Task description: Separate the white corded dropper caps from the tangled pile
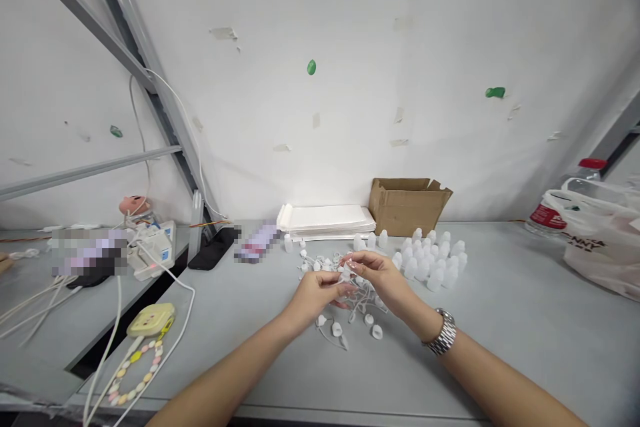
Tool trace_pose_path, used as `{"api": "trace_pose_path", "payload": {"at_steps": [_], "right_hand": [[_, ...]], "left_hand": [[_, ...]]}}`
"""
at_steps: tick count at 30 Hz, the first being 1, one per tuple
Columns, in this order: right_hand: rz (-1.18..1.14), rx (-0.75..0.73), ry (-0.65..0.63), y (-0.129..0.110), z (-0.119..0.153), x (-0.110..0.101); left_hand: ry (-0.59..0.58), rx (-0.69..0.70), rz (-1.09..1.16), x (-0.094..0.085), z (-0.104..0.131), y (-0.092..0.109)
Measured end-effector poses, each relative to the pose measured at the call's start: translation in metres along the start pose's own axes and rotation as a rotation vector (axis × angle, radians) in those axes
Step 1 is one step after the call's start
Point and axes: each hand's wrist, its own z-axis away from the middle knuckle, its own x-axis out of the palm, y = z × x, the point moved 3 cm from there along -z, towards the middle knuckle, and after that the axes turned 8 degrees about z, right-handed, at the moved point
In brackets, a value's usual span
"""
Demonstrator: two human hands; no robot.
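My left hand (316,295) and my right hand (381,275) meet over the grey table, fingertips close together. Between them is a small white plastic piece (345,273), pinched by both hands and partly covered by the fingers. Its exact kind is too small to make out. Under and around my hands lies a loose heap of white caps with thin tubes or cords (367,297). A few caps (377,331) rest nearer the front edge. Just right of my right hand stand several small translucent white bottles (435,277) in a cluster.
An open cardboard box (410,208) stands against the wall beside a stack of white padded envelopes (325,219). A plastic bag (600,260) and a red-capped bottle (547,217) sit at right. At left are a black phone (213,250), a power strip (153,250), cables and a yellow case (150,320).
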Motion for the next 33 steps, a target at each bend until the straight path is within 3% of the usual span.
{"api": "trace_pose_path", "payload": {"at_steps": [9, 14, 20, 23, 29, 31, 33], "right_hand": [[-0.080, 0.008, -0.123, 0.004, -0.001, 0.003], [-0.063, -0.077, -0.159, 0.003, -0.003, -0.001], [-0.101, -0.035, -0.292, 0.001, -0.001, -0.003], [-0.060, -0.078, -0.235, -0.001, -0.001, -0.002], [0.230, -0.216, 0.028, 0.002, -0.001, 0.002], [0.339, -0.242, 0.046, -0.001, 0.000, 0.001], [0.443, -0.271, -0.025, -0.008, 0.001, -0.001]], "left_hand": [[-0.005, 0.002, 0.043, 0.000, -0.001, 0.004], [-0.058, 0.026, 0.010, 0.002, 0.002, 0.005], [-0.179, 0.004, 0.012, 0.003, 0.004, 0.003], [-0.154, 0.015, 0.043, 0.003, 0.002, 0.002], [0.038, 0.027, 0.016, -0.003, -0.002, -0.003], [0.065, 0.031, -0.014, -0.005, -0.003, -0.001], [0.085, 0.043, -0.043, -0.006, -0.003, 0.001]]}}
